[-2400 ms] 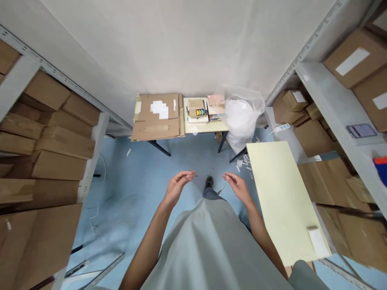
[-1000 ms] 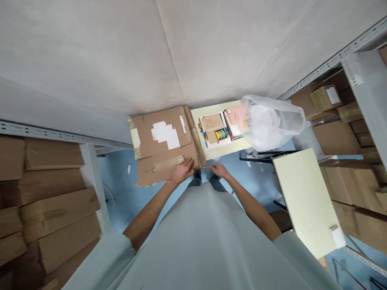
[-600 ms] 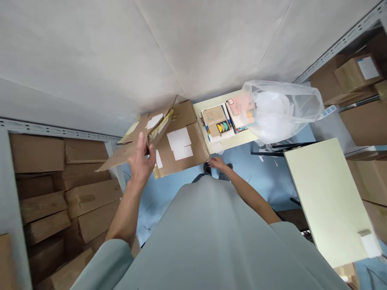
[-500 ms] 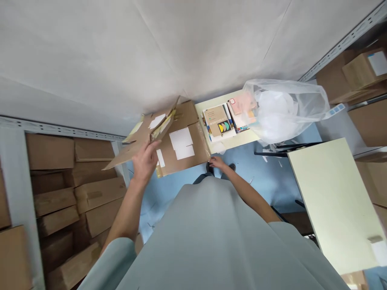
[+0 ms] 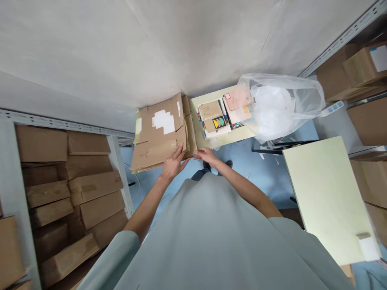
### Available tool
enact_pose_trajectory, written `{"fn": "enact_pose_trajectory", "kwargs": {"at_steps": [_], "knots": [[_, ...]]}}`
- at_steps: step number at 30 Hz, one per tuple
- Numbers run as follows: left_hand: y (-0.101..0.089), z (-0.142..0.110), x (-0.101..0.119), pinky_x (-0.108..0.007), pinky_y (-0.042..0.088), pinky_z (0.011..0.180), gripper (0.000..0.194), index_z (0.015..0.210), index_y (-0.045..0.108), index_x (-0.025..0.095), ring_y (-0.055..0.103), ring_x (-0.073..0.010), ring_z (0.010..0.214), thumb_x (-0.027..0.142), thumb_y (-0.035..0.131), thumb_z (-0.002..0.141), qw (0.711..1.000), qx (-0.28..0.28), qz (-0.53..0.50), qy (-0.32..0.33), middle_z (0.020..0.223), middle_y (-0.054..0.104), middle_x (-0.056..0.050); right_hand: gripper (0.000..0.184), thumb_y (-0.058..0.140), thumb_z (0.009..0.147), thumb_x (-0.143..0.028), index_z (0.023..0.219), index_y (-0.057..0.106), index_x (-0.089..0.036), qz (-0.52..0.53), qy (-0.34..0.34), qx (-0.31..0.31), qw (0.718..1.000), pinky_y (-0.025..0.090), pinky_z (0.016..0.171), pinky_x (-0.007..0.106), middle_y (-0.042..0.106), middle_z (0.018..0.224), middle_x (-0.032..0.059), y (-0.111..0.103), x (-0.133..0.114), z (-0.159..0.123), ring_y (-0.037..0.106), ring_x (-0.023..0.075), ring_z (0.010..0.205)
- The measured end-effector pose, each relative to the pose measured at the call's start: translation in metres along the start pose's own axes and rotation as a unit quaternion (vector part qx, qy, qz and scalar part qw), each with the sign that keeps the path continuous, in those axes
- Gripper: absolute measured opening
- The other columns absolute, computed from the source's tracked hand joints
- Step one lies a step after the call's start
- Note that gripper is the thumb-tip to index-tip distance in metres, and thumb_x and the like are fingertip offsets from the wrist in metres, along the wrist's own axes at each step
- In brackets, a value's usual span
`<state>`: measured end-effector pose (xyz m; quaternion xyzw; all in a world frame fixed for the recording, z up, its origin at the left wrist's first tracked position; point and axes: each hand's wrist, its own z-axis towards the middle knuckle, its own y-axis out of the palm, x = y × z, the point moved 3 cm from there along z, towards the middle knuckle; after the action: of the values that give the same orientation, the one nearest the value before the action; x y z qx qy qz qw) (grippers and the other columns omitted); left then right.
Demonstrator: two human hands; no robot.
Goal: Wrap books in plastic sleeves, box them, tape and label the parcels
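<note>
Flattened cardboard boxes lie stacked at the left end of the pale table, with torn white labels and yellowed tape on the top one. My left hand rests on their front edge, fingers stretched over the top and thumb apart. At the front right corner of the stack, my right hand pinches the edge of a lower cardboard sheet; its fingertips are partly hidden. Just right of the cardboard sits a pile of books, a tan one with yellow and green shapes uppermost.
A clear plastic bag with white contents overlaps pink-covered books on the table. Shelves of cardboard boxes stand at left, more at right. A second pale tabletop is at right. Grey wall rises behind.
The raised cardboard flap has been folded down flat to the left. My left hand moved right and onto the front edge; my right hand stays near the corner.
</note>
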<state>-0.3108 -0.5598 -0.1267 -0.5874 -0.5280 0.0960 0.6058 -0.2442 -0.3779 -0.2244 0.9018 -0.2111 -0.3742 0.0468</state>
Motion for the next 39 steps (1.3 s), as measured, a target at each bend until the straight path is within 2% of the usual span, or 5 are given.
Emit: {"fn": "enact_pose_trajectory", "kwargs": {"at_steps": [10, 17, 23, 31, 39], "knots": [[-0.021, 0.017, -0.011, -0.048, 0.058, 0.129, 0.039, 0.134, 0.08, 0.02, 0.064, -0.0332, 0.157, 0.038, 0.049, 0.12, 0.986, -0.007, 0.12, 0.112, 0.174, 0.059, -0.016, 0.032, 0.091, 0.101, -0.046, 0.099, 0.079, -0.017, 0.077, -0.032, -0.098, 0.992, 0.064, 0.085, 0.022, 0.087, 0.098, 0.006, 0.015, -0.056, -0.028, 0.084, 0.015, 0.089], [-0.051, 0.013, -0.016, -0.047, 0.066, 0.117, 0.039, 0.14, 0.08, 0.025, 0.071, -0.0331, 0.148, 0.041, 0.051, 0.119, 0.986, 0.034, 0.133, 0.099, 0.169, 0.065, -0.013, 0.039, 0.065, 0.117, -0.055, 0.116, 0.079, -0.019, 0.098, -0.017, -0.122, 0.988, 0.066, 0.096, 0.028, 0.088, 0.123, 0.0112, 0.021, -0.064, -0.03, 0.085, 0.0187, 0.103], [-0.06, 0.014, -0.016, -0.044, 0.067, 0.114, 0.038, 0.138, 0.081, 0.025, 0.075, -0.0327, 0.143, 0.043, 0.054, 0.118, 0.987, 0.052, 0.124, 0.089, 0.165, 0.069, -0.013, 0.032, 0.079, 0.109, -0.051, 0.127, 0.077, -0.023, 0.129, -0.036, -0.172, 0.976, 0.066, 0.109, 0.034, 0.085, 0.135, 0.008, 0.037, -0.072, -0.03, 0.084, 0.02, 0.116], [-0.072, 0.016, -0.007, -0.05, 0.066, 0.115, 0.042, 0.14, 0.079, 0.021, 0.075, -0.0357, 0.142, 0.043, 0.053, 0.116, 0.986, 0.061, 0.115, 0.101, 0.166, 0.068, -0.016, 0.054, 0.102, 0.085, -0.037, 0.13, 0.074, -0.024, 0.165, -0.108, -0.153, 0.968, 0.066, 0.114, 0.039, 0.088, 0.115, 0.0034, 0.051, -0.062, -0.03, 0.084, 0.0213, 0.115], [-0.067, 0.023, -0.005, -0.047, 0.069, 0.109, 0.04, 0.144, 0.076, 0.021, 0.077, -0.0362, 0.137, 0.025, 0.06, 0.107, 0.978, -0.012, 0.18, 0.103, 0.174, 0.06, -0.017, 0.02, 0.085, 0.099, -0.033, 0.11, 0.072, -0.022, 0.129, -0.128, -0.105, 0.978, 0.068, 0.1, 0.033, 0.088, 0.113, 0.0062, 0.053, -0.043, -0.023, 0.088, 0.0216, 0.105]]}}
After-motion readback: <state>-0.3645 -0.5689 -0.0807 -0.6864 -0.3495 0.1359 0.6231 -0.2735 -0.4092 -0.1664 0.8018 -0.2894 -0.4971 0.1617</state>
